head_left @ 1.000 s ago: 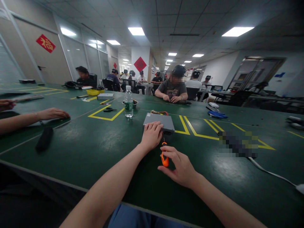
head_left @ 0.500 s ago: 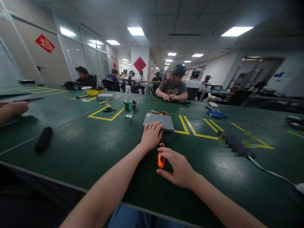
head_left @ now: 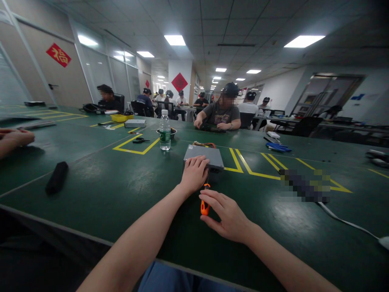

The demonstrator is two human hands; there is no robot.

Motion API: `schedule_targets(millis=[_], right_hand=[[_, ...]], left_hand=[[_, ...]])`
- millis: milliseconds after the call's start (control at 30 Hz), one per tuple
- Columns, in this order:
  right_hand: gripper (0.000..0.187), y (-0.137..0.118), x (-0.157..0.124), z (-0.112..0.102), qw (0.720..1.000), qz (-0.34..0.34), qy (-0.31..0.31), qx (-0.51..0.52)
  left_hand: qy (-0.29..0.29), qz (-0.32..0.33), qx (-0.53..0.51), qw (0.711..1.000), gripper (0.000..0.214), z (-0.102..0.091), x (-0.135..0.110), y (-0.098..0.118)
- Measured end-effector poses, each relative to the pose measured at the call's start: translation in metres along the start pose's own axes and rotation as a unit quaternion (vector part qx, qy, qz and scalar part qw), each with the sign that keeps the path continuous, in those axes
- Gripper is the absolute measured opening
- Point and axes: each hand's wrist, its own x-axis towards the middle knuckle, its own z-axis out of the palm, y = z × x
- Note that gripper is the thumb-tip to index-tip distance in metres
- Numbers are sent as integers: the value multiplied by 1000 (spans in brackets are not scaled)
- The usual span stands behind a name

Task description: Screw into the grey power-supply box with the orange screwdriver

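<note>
A grey computer power supply unit [head_left: 212,156] lies on the green table in front of me, with a bundle of coloured wires at its far side. My left hand [head_left: 194,174] lies over its near left part, fingers on the top and bearing on its near edge. In my right hand [head_left: 223,213] is a screwdriver [head_left: 205,207] with an orange handle, held between thumb and fingertips. Its shaft points away from me toward the near face of the unit. The tip is too dark and small to make out.
A water bottle [head_left: 164,132] stands before a small bowl [head_left: 173,132]. A black object [head_left: 57,177] lies left; a blurred power strip [head_left: 304,185] with a white cord lies right. Blue gloves [head_left: 278,147] are farther back. A co-worker [head_left: 221,109] sits opposite; another person's hands [head_left: 18,138] show at left.
The screwdriver handle has turned slightly in my right fingers and shifted a little left. My left hand stays on the power supply unit. The co-worker opposite has moved their hands apart.
</note>
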Motion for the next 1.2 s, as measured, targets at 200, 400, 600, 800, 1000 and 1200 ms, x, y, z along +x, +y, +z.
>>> schedule_targets(millis=[200, 400, 600, 800, 1000, 1200], right_hand=[[26, 0, 1, 4, 998, -2, 53, -18], [34, 2, -2, 3, 998, 27, 53, 34], [27, -1, 0, 0, 999, -10, 8, -45], [27, 3, -2, 4, 998, 17, 66, 17], [31, -1, 0, -3, 1000, -1, 2, -17], [27, 5, -2, 5, 997, 16, 69, 9]], left_hand=[[3, 1, 4, 1000, 28, 0, -1, -1], [2, 0, 6, 1000, 29, 1, 0, -1], [4, 3, 6, 1000, 28, 1, 0, 0], [3, 0, 4, 1000, 28, 1, 0, 0], [6, 1, 6, 1000, 28, 0, 0, 1], [7, 0, 6, 1000, 28, 1, 1, 0]])
